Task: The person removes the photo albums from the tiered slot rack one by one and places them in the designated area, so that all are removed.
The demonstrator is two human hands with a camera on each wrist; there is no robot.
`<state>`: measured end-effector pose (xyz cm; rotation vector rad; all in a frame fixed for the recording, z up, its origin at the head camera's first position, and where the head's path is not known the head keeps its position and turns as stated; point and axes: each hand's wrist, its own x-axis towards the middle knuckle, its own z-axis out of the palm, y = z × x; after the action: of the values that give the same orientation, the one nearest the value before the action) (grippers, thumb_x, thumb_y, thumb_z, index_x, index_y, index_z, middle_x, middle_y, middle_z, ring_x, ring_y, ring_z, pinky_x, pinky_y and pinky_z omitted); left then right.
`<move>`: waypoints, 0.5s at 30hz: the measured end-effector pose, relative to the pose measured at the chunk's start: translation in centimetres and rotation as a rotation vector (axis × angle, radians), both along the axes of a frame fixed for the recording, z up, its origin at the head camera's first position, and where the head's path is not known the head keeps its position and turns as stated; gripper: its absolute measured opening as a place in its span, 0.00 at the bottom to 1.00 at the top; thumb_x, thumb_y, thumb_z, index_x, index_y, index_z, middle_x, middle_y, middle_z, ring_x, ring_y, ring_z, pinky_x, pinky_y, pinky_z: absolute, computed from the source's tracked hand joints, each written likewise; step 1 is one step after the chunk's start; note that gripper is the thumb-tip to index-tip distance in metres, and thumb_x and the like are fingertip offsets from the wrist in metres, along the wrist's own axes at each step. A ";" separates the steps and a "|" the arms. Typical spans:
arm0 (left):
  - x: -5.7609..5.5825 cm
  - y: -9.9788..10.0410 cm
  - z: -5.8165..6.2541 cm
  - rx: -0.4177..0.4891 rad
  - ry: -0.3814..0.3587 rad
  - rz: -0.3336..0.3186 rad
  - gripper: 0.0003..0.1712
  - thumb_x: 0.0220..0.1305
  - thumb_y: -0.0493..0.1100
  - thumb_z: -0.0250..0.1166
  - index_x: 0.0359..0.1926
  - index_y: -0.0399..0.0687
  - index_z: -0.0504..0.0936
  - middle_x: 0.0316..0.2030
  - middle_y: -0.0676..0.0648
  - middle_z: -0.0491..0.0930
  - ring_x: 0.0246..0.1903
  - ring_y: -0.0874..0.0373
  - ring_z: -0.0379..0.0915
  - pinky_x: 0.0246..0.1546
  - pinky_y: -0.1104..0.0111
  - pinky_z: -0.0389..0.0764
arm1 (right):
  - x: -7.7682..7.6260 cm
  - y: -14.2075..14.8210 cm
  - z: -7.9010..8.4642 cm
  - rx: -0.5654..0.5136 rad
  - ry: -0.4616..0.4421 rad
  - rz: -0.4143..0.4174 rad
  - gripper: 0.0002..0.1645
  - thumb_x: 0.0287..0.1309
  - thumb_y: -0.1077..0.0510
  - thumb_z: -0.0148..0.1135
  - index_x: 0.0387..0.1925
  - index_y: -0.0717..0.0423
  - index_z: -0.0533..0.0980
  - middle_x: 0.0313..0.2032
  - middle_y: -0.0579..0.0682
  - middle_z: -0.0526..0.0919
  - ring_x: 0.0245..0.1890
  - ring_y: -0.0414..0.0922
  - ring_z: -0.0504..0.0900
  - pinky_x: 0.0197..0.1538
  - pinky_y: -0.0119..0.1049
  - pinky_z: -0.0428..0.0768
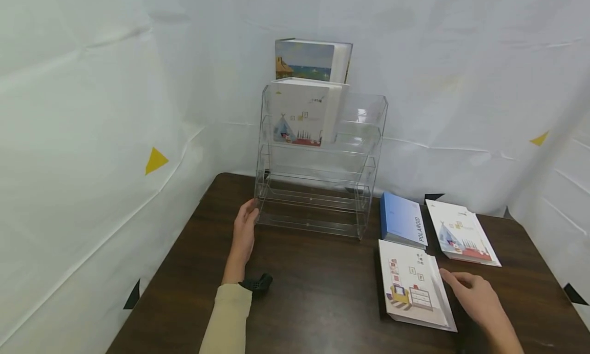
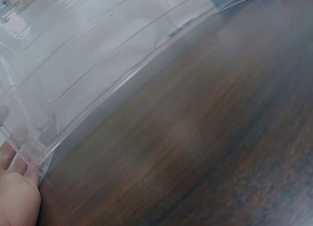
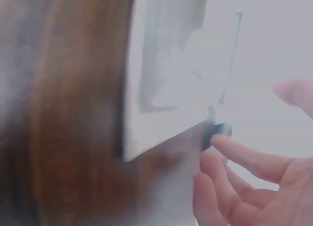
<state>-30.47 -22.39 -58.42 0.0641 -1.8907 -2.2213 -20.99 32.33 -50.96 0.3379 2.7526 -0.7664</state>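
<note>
Left of centre, the left hand (image 1: 244,226), grip slack, touches the side of one clear rack (image 1: 308,225); two albums stand in it, upper centre: seaside album (image 1: 304,57) and tent album (image 1: 299,113). Three lie at right on the bench (image 1: 318,297): blue album (image 1: 403,218), furniture album (image 1: 415,285), second tent album (image 1: 462,231). The right hand (image 1: 475,297), lower right, thumb and fingers parted, meets the furniture album's edge.

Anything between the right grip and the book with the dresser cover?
Nothing visible. The right grip is by the right edge of the dresser book; contact is unclear. The blue book lies beyond, off that path.
</note>
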 end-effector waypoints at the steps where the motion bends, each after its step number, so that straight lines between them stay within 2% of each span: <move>1: 0.0 0.0 0.0 -0.002 0.000 0.001 0.28 0.88 0.45 0.51 0.81 0.42 0.64 0.81 0.39 0.62 0.83 0.44 0.53 0.85 0.45 0.52 | 0.0 0.0 0.2 0.007 0.015 -0.010 0.53 0.80 0.28 0.42 0.69 0.76 0.71 0.71 0.82 0.67 0.67 0.78 0.70 0.66 0.74 0.72; 3: 0.0 0.0 0.1 -0.002 0.001 0.001 0.28 0.88 0.45 0.51 0.81 0.42 0.63 0.81 0.39 0.62 0.83 0.44 0.53 0.85 0.45 0.52 | -0.1 0.0 0.6 0.008 0.046 -0.020 0.51 0.81 0.29 0.42 0.70 0.75 0.71 0.71 0.81 0.67 0.68 0.79 0.69 0.65 0.75 0.72; 5: 0.1 -0.1 0.1 -0.001 0.004 0.001 0.28 0.88 0.45 0.50 0.81 0.41 0.63 0.81 0.39 0.62 0.83 0.44 0.53 0.85 0.45 0.52 | -0.2 -0.3 0.9 0.009 0.087 -0.020 0.49 0.82 0.31 0.43 0.69 0.74 0.71 0.70 0.80 0.70 0.66 0.77 0.72 0.62 0.72 0.74; 7: 0.1 -0.1 0.2 -0.003 0.003 0.004 0.28 0.88 0.45 0.50 0.81 0.42 0.63 0.81 0.39 0.62 0.83 0.44 0.53 0.84 0.45 0.53 | -0.4 -0.8 1.4 -0.003 0.128 -0.009 0.48 0.82 0.31 0.44 0.69 0.73 0.72 0.66 0.78 0.75 0.62 0.73 0.79 0.56 0.65 0.81; 10: 0.2 0.0 0.3 -0.009 -0.003 0.009 0.28 0.88 0.45 0.51 0.81 0.42 0.64 0.80 0.39 0.63 0.83 0.44 0.54 0.84 0.46 0.54 | -0.7 -1.7 2.1 -0.008 0.197 0.014 0.47 0.82 0.31 0.45 0.68 0.72 0.74 0.60 0.76 0.82 0.55 0.68 0.85 0.48 0.55 0.83; 12: 0.2 0.0 0.3 -0.027 -0.015 0.014 0.28 0.88 0.46 0.51 0.81 0.44 0.64 0.80 0.40 0.63 0.83 0.44 0.54 0.84 0.45 0.54 | -1.0 -2.4 2.7 -0.011 0.235 0.026 0.47 0.82 0.31 0.45 0.67 0.72 0.75 0.58 0.76 0.83 0.54 0.68 0.86 0.46 0.53 0.84; 15: 0.3 0.1 0.1 -0.054 -0.039 0.015 0.29 0.87 0.49 0.52 0.81 0.46 0.64 0.81 0.41 0.63 0.83 0.44 0.54 0.83 0.43 0.55 | -1.6 -3.6 3.6 -0.011 0.274 0.031 0.48 0.81 0.29 0.44 0.67 0.70 0.75 0.61 0.76 0.81 0.56 0.70 0.84 0.46 0.57 0.85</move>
<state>-30.20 -22.31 -58.27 0.1136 -1.9625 -2.1731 -22.55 28.78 -47.37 0.2002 2.9977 -0.8777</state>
